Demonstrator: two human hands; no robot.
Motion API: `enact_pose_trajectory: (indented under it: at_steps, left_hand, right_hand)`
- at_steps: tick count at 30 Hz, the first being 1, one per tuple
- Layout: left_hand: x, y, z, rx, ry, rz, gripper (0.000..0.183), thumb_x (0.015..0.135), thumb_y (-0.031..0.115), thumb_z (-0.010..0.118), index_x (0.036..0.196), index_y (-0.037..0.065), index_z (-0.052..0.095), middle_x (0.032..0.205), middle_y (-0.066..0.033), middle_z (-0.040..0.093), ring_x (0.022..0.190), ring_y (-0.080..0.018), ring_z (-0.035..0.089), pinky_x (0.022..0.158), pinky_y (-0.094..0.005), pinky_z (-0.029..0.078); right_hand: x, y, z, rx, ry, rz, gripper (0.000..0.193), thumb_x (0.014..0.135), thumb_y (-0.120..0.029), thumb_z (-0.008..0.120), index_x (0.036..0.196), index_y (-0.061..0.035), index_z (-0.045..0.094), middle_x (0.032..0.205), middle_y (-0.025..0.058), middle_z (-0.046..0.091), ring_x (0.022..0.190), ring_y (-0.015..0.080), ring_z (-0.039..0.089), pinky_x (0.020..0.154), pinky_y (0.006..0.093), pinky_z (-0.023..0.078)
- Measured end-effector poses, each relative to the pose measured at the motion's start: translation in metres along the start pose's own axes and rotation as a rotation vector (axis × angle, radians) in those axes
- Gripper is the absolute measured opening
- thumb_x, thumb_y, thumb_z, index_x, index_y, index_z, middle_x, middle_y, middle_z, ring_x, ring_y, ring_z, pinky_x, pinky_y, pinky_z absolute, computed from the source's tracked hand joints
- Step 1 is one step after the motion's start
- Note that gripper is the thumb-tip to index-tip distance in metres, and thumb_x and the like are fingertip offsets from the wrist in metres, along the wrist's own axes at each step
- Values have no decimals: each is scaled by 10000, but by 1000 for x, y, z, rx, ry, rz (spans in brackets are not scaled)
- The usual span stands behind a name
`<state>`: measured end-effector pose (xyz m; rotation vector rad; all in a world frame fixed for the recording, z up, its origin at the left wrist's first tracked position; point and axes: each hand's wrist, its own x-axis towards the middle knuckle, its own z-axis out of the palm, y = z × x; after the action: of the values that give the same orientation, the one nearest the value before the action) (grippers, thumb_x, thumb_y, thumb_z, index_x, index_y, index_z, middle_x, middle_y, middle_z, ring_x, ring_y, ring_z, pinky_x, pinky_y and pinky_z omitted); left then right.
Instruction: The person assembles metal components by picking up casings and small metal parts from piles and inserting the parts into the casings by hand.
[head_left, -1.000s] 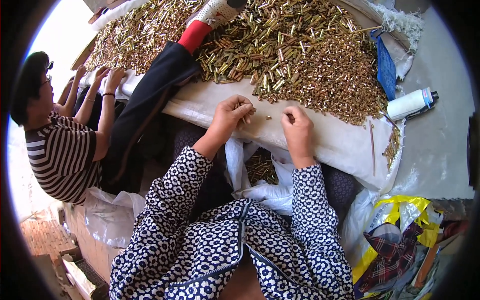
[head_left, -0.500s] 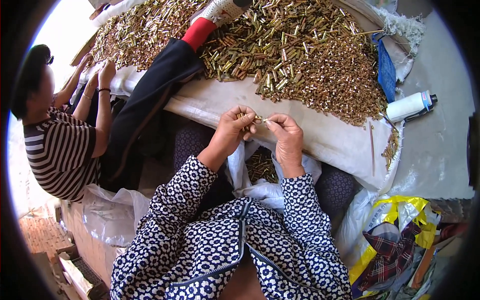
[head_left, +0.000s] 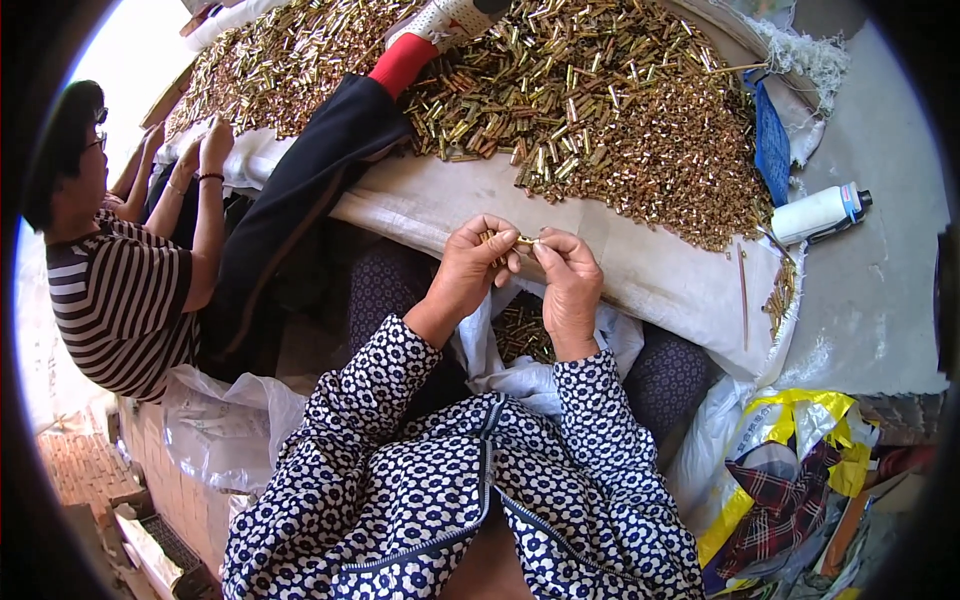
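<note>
In front of my body, above the near edge of the cloth-covered table, both hands meet fingertip to fingertip. My left hand [head_left: 472,256] is closed round a few slim brass-coloured metal tubes, and one tube [head_left: 525,240] sticks out from its thumb and forefinger toward the right. At that tube's right end, my right hand [head_left: 572,275] pinches with thumb and forefinger; any small part between those fingertips is too small to make out. Below the hands, a white sack [head_left: 625,340] gapes between my knees, with similar brass-coloured pieces [head_left: 522,328] inside.
Long tubes [head_left: 560,80] and shorter brass-coloured pieces [head_left: 675,165] are heaped across the table [head_left: 440,195]. Someone's dark-trousered leg [head_left: 325,150] stretches over it at left, beside a person in a striped shirt [head_left: 130,290]. At right are a blue scoop-like piece [head_left: 770,140], a white bottle [head_left: 815,215] and bags [head_left: 775,420].
My hands have shifted very slightly, the right one a little leftward, and the tube's hold has turned a bit. The person at left has moved their head and hands slightly.
</note>
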<state>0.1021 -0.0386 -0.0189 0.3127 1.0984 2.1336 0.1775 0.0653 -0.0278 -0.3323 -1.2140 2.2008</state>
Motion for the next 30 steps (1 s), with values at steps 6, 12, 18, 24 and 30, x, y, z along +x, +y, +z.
enact_pose_trajectory:
  at_steps: [6, 12, 18, 24, 30]
  left_hand:
    - [-3, -1, 4, 58, -7, 91, 88, 856, 99, 540, 890, 24, 508, 748, -63, 585, 596, -98, 563, 429, -176, 402]
    - [-6, 0, 7, 172, -24, 175, 90, 857, 93, 538, 893, 15, 513, 729, -59, 590, 596, -95, 566, 440, -177, 421]
    - [-8, -4, 10, 92, -4, 169, 92, 854, 89, 541, 890, 9, 514, 713, -67, 585, 588, -98, 563, 436, -182, 421]
    - [-9, -7, 8, 110, 7, 188, 83, 849, 78, 542, 888, 11, 514, 735, -77, 590, 591, -106, 570, 438, -185, 425]
    - [-10, -10, 11, 65, 39, 230, 99, 850, 85, 546, 901, 8, 511, 724, -73, 595, 596, -99, 574, 448, -182, 430]
  right_hand:
    - [-3, -1, 3, 170, 49, 67, 81, 780, 40, 575, 857, 15, 577, 901, 61, 572, 793, 116, 554, 775, 232, 445]
    - [-4, 0, -1, 130, 44, 38, 81, 784, 19, 582, 866, 17, 577, 901, 63, 577, 790, 116, 557, 764, 231, 449]
    - [-8, 0, 2, 160, 72, 30, 73, 787, 11, 585, 859, 16, 577, 897, 53, 582, 768, 105, 553, 731, 224, 454]
    - [-13, 0, 6, 8, 74, -60, 64, 804, -12, 578, 865, 9, 578, 876, 29, 582, 748, 90, 542, 698, 214, 457]
    - [-17, 3, 12, -187, 105, -155, 50, 821, -32, 570, 861, -3, 574, 855, 10, 573, 727, 71, 520, 661, 206, 453]
